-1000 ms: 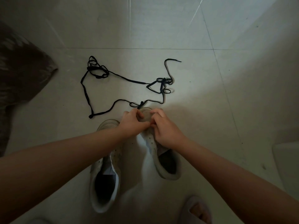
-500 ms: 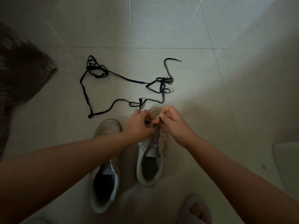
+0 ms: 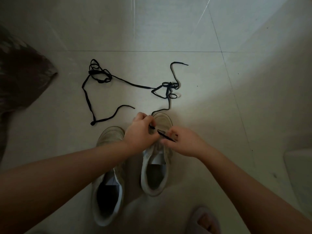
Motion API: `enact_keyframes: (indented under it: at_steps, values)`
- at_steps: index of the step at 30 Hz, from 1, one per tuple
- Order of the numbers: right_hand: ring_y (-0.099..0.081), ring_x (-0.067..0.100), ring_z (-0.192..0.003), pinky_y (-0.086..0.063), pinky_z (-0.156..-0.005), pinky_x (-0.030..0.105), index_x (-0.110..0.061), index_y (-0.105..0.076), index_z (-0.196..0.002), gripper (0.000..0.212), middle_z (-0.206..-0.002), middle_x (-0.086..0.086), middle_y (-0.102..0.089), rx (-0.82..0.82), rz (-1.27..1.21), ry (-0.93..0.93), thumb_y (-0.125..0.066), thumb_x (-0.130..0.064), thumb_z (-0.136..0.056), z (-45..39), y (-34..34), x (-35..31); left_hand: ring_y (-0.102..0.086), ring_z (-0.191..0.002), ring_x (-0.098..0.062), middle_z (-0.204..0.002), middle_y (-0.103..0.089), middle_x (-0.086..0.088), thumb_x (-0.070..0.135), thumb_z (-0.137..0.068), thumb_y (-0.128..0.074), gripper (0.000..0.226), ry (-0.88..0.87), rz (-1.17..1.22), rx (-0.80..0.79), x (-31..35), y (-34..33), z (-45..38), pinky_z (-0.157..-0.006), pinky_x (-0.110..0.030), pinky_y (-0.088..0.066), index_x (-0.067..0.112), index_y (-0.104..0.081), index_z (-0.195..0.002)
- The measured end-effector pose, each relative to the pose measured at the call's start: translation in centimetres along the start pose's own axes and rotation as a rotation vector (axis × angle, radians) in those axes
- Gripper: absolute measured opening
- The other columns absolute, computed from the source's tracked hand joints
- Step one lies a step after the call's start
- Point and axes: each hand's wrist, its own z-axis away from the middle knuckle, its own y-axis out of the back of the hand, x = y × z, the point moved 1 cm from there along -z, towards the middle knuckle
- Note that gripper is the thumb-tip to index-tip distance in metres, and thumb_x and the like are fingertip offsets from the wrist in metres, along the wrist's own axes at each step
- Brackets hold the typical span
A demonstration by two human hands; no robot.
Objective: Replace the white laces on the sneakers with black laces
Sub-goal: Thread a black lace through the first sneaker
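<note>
Left hand (image 3: 141, 132) and right hand (image 3: 183, 142) pinch black lace (image 3: 166, 135) over right sneaker (image 3: 156, 169); poke tip through toe hole, pull toward 12 o'clock.

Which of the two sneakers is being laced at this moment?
The right-hand sneaker: both the left hand and right hand pinch a black lace across its front. The left-hand sneaker lies untouched beside it.

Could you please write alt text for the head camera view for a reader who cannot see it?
Two bare hands, left hand and right hand, pinch a thin black shoelace over the toe end of the right worn white lace-less sneaker. The rest of the lace trails in tangles on the pale tiled floor, beside the matching left sneaker.
</note>
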Motion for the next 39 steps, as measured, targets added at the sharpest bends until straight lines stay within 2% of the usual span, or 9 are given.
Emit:
enact_keyframes:
  at_steps: [3, 9, 13, 18, 22, 26, 29, 34, 39]
  values:
    - [-0.052, 0.017, -0.079, -0.037, -0.065, 0.028, -0.020, -0.059, -0.087, 0.016, -0.082, -0.004, -0.052, 0.068, 0.155, 0.155, -0.052, -0.034, -0.094, 0.0, 0.9, -0.7, -0.056, -0.095, -0.015, -0.114, -0.047, 0.001, 0.036, -0.079, -0.069, 0.034, 0.035, 0.031, -0.007, -0.1, -0.1, 0.1, -0.080, -0.034, -0.053, 0.016, -0.058, -0.105]
    - [-0.051, 0.006, -0.086, -0.038, -0.073, 0.013, -0.006, -0.058, -0.071, 0.031, -0.096, -0.011, -0.052, -0.068, -0.380, 0.399, -0.050, -0.034, -0.084, 1.7, 1.2, -0.7, -0.060, -0.082, -0.014, -0.115, -0.050, 0.001, 0.030, -0.082, -0.067, 0.026, 0.022, 0.077, -0.057, -0.6, 0.1, 0.2, -0.074, -0.034, -0.056, 0.019, -0.058, -0.103]
    - [-0.053, 0.018, -0.074, -0.042, -0.066, 0.020, -0.035, -0.065, -0.062, 0.032, -0.094, 0.008, -0.066, -0.131, -0.610, 0.262, -0.048, -0.028, -0.087, 1.8, 1.5, -0.3, -0.058, -0.085, -0.010, -0.114, -0.052, 0.004, 0.033, -0.085, -0.063, 0.024, -0.029, -0.056, -0.027, -1.4, 0.6, 0.5, -0.066, -0.028, -0.055, 0.022, -0.059, -0.107]
    - [-0.050, 0.008, -0.060, -0.041, -0.063, 0.024, -0.020, -0.066, -0.067, 0.029, -0.070, 0.002, -0.062, -0.072, -0.551, 0.133, -0.057, -0.029, -0.093, -2.0, 3.7, -0.8, -0.054, -0.098, -0.022, -0.102, -0.062, 0.004, 0.038, -0.077, -0.066, 0.018, -0.392, -0.337, 0.092, -0.5, 0.8, -0.5, -0.068, -0.031, -0.042, 0.031, -0.072, -0.091]
    - [-0.067, 0.020, -0.084, -0.050, -0.084, 0.034, -0.018, -0.068, -0.070, 0.036, -0.087, 0.007, -0.073, 0.119, -0.417, 0.015, -0.052, -0.041, -0.094, -9.1, 7.2, 0.3, -0.057, -0.096, -0.019, -0.095, -0.064, 0.005, 0.040, -0.083, -0.049, 0.026, -0.306, -0.116, 0.015, -0.5, 1.1, -0.6, -0.078, -0.037, -0.049, 0.023, -0.067, -0.091]
    - [-0.050, 0.027, -0.078, -0.031, -0.061, 0.028, -0.007, -0.053, -0.070, 0.031, -0.075, 0.010, -0.057, 0.426, -0.162, -0.113, -0.052, -0.028, -0.093, -16.9, 10.4, 1.6, -0.060, -0.092, -0.010, -0.096, -0.066, 0.010, 0.032, -0.087, -0.044, 0.022, -0.424, -0.136, -0.051, -1.1, 1.3, 0.8, -0.081, -0.030, -0.050, 0.026, -0.060, -0.100]
    - [-0.056, 0.030, -0.090, -0.034, -0.067, 0.025, -0.010, -0.054, -0.081, 0.016, -0.090, 0.011, -0.060, 0.475, -0.097, -0.195, -0.054, -0.023, -0.091, -20.5, 10.9, 2.2, -0.055, -0.101, -0.005, -0.099, -0.065, 0.014, 0.032, -0.085, -0.044, 0.021, -0.465, -0.225, -0.066, -2.0, 1.1, 1.4, -0.094, -0.031, -0.044, 0.032, -0.057, -0.102]
    - [-0.056, 0.032, -0.108, -0.043, -0.079, 0.031, -0.003, -0.055, -0.109, 0.022, -0.116, 0.016, -0.058, 0.497, -0.128, -0.218, -0.047, -0.012, -0.091, -22.0, 9.7, 2.0, -0.047, -0.103, -0.003, -0.098, -0.062, 0.014, 0.036, -0.073, -0.057, 0.039, -0.411, -0.305, -0.060, -1.1, 1.3, 1.4, -0.106, -0.039, -0.035, 0.030, -0.054, -0.112]
    - [-0.052, 0.017, -0.059, -0.041, -0.057, 0.030, -0.007, -0.050, -0.090, 0.011, -0.076, 0.004, -0.059, 0.520, -0.777, -0.062, -0.040, -0.009, -0.093, -19.7, 9.2, 1.1, -0.061, -0.079, -0.008, -0.091, -0.061, 0.007, 0.020, -0.090, -0.060, 0.038, 0.046, 0.317, -0.037, 1.7, 2.5, 0.0, -0.074, -0.024, -0.054, 0.029, -0.049, -0.125]
